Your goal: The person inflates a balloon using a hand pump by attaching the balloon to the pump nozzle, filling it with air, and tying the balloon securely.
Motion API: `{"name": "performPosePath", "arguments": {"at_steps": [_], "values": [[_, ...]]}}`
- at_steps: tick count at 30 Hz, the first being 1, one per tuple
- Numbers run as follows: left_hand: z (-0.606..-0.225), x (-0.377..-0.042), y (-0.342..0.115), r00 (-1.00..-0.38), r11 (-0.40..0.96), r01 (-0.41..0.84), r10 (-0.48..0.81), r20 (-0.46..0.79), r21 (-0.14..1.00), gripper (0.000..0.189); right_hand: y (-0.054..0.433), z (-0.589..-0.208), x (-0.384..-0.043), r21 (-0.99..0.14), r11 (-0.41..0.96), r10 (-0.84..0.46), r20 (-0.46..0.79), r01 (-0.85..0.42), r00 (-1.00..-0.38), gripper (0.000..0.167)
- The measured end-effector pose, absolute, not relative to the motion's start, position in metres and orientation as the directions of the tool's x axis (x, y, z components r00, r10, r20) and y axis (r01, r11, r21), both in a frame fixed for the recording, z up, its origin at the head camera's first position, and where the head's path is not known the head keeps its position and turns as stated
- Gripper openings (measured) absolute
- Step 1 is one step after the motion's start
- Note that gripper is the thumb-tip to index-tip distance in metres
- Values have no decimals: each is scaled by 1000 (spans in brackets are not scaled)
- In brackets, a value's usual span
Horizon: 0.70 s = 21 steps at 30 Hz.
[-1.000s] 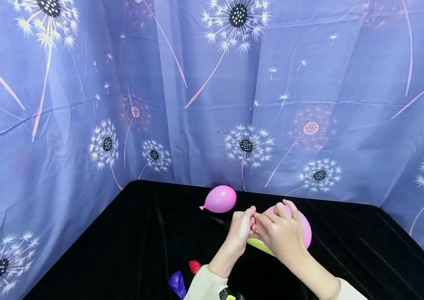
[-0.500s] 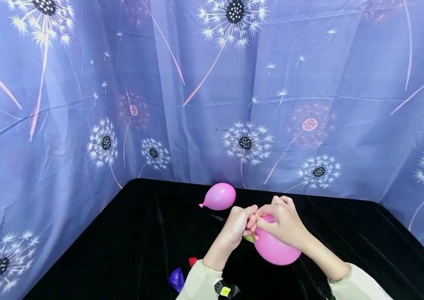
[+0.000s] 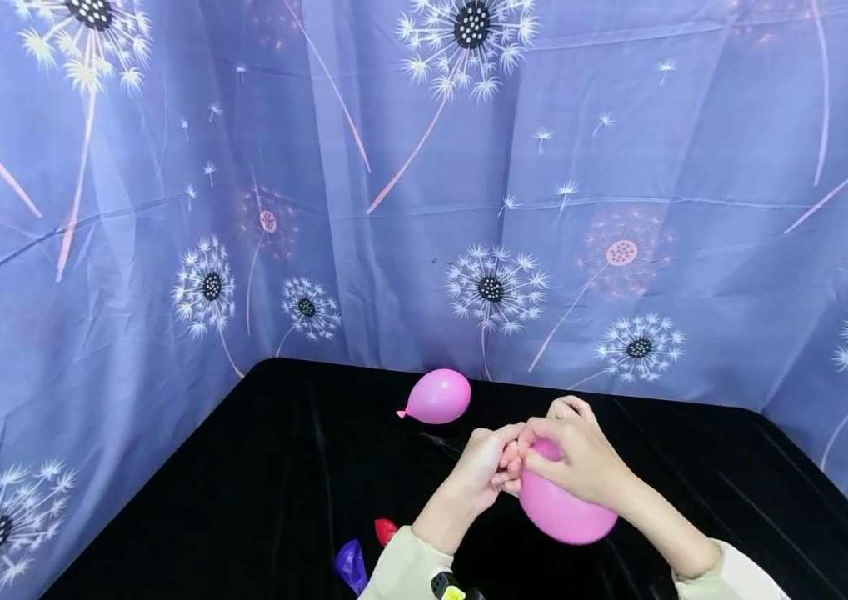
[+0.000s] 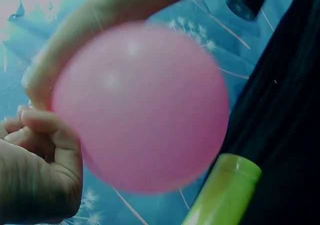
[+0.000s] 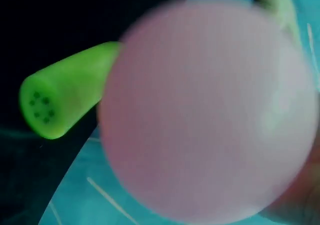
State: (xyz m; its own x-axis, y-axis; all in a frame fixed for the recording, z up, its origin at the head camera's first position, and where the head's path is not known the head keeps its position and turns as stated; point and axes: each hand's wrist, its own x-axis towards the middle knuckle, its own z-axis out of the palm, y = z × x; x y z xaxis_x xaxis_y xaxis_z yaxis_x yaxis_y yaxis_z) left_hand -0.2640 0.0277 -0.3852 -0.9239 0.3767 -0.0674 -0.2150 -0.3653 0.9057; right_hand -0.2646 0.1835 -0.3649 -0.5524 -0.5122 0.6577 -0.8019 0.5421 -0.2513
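An inflated pink balloon [image 3: 570, 512] hangs below my two hands, its round body large in both wrist views. With curled fingers, my left hand [image 3: 480, 468] grips near the balloon's neck. My right hand [image 3: 585, 458] meets it there, thumb and forefinger pinching the neck from the other side. The fingers cover the neck, so any knot is hidden. In the left wrist view, the left hand [image 4: 47, 165] lies against the side of the balloon [image 4: 145, 110].
A second inflated pink balloon [image 3: 439, 397] lies at the black table's back. Flat blue [image 3: 351, 567] and red [image 3: 385, 531] balloons lie near the left forearm. The wrist views show a green cylinder [image 5: 65, 92] with holes in its end, like a balloon pump, beyond the held balloon.
The held balloon has swung from behind the right hand to below both hands, toward me. The yellow-green thing under the hands is now out of sight in the head view.
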Motion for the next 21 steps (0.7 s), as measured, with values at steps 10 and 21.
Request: {"name": "performPosePath", "arguments": {"at_steps": [10,21], "values": [[-378,-255,33,-943,-441,-251,311,-115,862,45,186,-378,-261,-139,558,-368,842,-818,-394,22],[-375,-250,39,-981,-236,-54,192,-8,970,42,175,-378,-251,-207,650,-362,761,-731,-538,7]]}}
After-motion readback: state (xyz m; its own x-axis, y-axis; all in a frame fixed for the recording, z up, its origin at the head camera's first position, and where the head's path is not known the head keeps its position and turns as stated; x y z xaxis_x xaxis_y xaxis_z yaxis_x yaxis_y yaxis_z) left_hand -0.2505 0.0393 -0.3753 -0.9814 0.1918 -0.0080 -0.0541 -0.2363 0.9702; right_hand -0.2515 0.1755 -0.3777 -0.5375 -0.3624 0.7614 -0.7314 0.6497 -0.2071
